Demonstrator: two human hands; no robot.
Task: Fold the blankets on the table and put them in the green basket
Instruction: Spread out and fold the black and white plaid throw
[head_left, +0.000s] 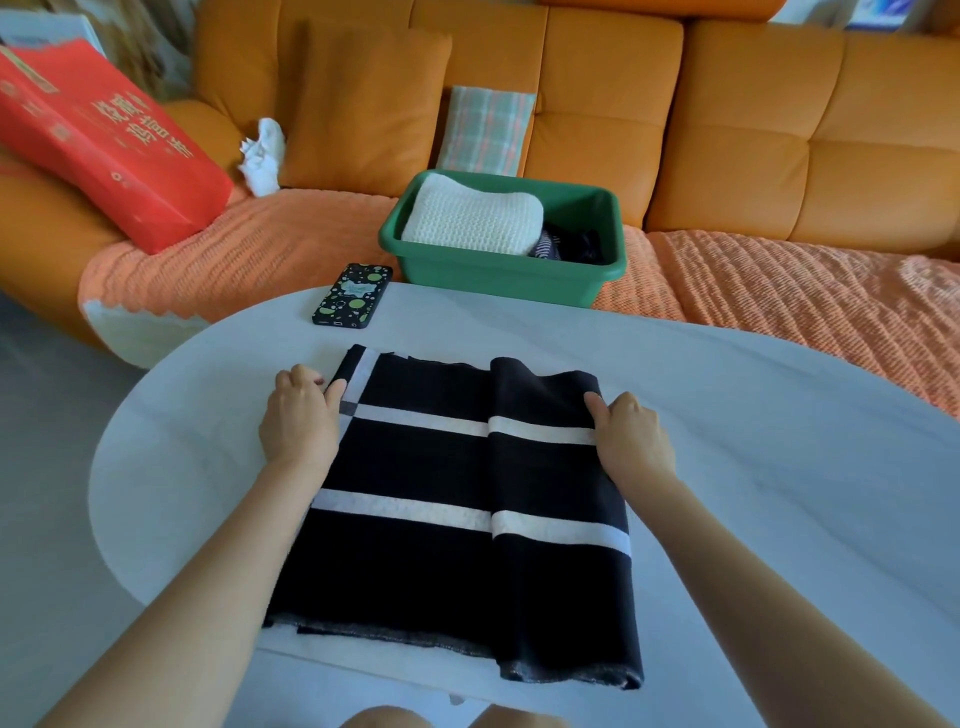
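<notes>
While the orange leather sofa (727, 130) fills the background, the pale oval table (779, 467) in front of it carries one black blanket with white stripes (431, 561), lying flat and partly folded. The green plastic basket (498, 278) sits on the sofa seat just beyond the table. It already holds a folded cream knitted blanket (472, 215) and something dark beside it. The task looks well advanced: this blanket seems to need another fold, then the basket. The left hand (298, 421) and right hand (636, 441) each pinch a side edge, thumb on top, fingers curled. A black dotted phone (353, 296) lies near the table's far rim.
</notes>
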